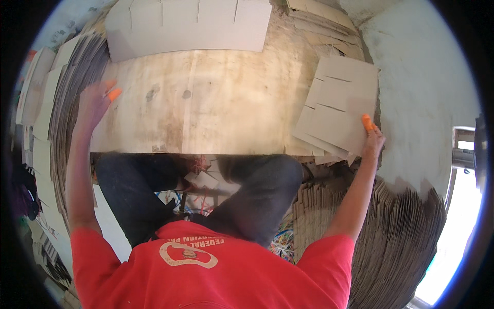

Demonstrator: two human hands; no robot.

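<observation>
My right hand (374,140) is at the right edge of a pile of slotted cardboard sheets (337,98). Its orange-covered thumb lies on top of the uppermost sheet, and the other fingers curl at the edge, partly hidden. My left hand (96,100) is over the left side of the wooden table (206,113), slightly blurred by motion. Two orange finger covers show on it, with the digits apart and nothing seen between them. It is beside a tall row of cardboard sheets (77,77). Across the far side of the table lies a wide slotted cardboard sheet (190,31).
More flat cardboard (329,20) is piled at the far right corner. A large stack of cardboard (370,232) stands low on the right, by a pale wall (422,92). My legs are under the table's front edge, with coloured strands (283,242) on the floor.
</observation>
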